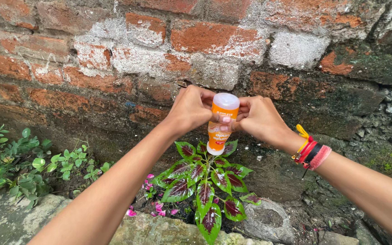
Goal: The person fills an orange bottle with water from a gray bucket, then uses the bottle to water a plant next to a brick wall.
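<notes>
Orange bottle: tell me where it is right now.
In the head view the orange bottle sits mid-frame, held upside down between the left hand and right hand, above the red-and-green leafy plant, before the brick wall.

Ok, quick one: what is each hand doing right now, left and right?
Left hand: closed on the upside-down orange bottle.
Right hand: closed on the same bottle, opposite side, above the red-and-green leafed plant.

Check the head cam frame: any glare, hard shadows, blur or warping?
Head view: soft, even daylight, no hard shadows; the bottle base looks bright, nearly blown out; left hand, right hand and plant are sharp; wide-angle stretch shows in the forearms at the lower corners; wall courses bow slightly.
</notes>
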